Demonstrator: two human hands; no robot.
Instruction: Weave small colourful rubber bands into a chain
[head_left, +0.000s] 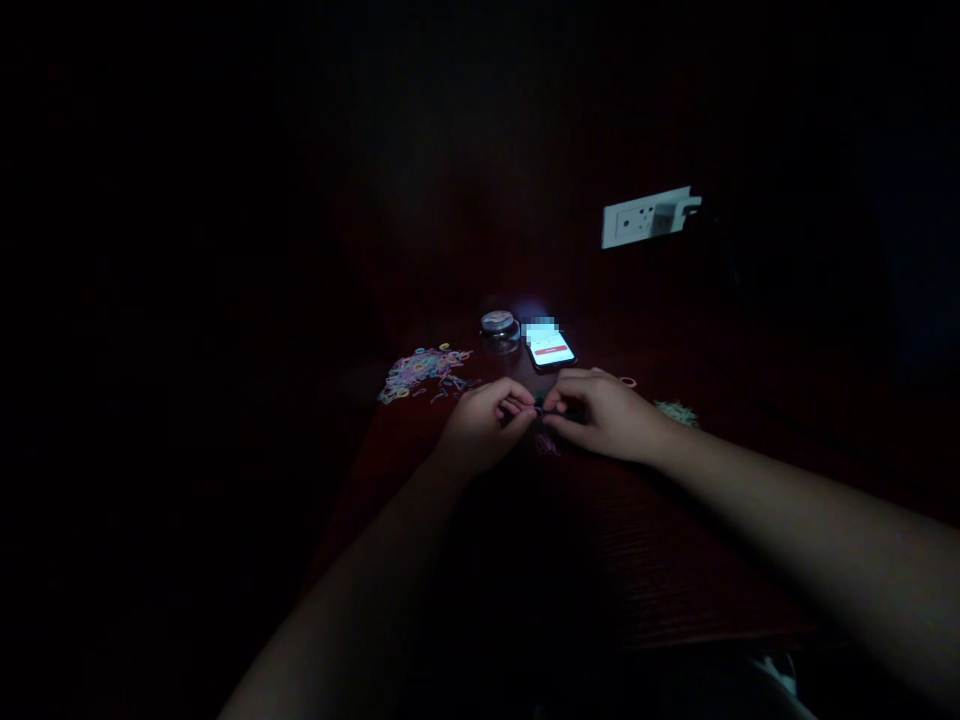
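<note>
My left hand (491, 422) is closed in a pinch, with a small rubber band (538, 410) at its fingertips. Facing it from the right, my right hand (600, 412) has its fingers curled and its thumb and forefinger tips close to the band. Whether those tips also grip something is too dark and small to tell. Just below the fingertips lies a little cluster of purple-pink bands (547, 444). To the left of my left hand spreads a heap of mixed-colour rubber bands (420, 372). A pale greenish pile (677, 412) sits beyond my right wrist, partly hidden by the forearm.
Behind my hands stand a clear round jar (499, 335) with a lid and a lit phone (552, 345). One pale ring (628, 382) lies past my right hand. A socket plate (637, 222) with a plug is on the wall above the dark reddish table (675, 580).
</note>
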